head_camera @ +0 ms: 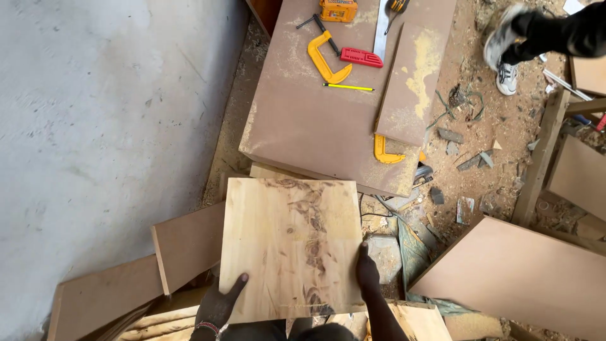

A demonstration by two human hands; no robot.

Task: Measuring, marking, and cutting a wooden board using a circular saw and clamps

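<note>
- Hands: your left hand [218,303] grips the lower left edge of the plywood panel [290,246], thumb spread up onto its face, remaining fingers hidden behind the board.
- Your right hand [367,273] clamps the lower right edge of the same panel, thumb pointing up along the edge, fingers wrapped out of view behind it.
- Panel position: you hold the pale, square panel face up in front of you, above the floor clutter. Dark brown grain staining runs down its centre-right.
- Workbench: the brown workbench [303,120] stands just beyond the panel's far edge, dusted with sawdust.
- Bench items: a yellow C-clamp [325,60], a red-handled tool [361,57] and a yellow pencil [348,87] lie close together on the bench top. A loose brown board [410,85] rests on the right part of the bench. A second yellow clamp [386,151] sits at the bench's right front edge, partly under that board.
- Surroundings: brown offcut boards [189,243] lean at your lower left, against the grey wall [101,126]. A large brown sheet [524,275] lies at your lower right.
- Other person: a shoe [506,77] stands on the sawdust-covered floor at the upper right, well apart from your hands.
</note>
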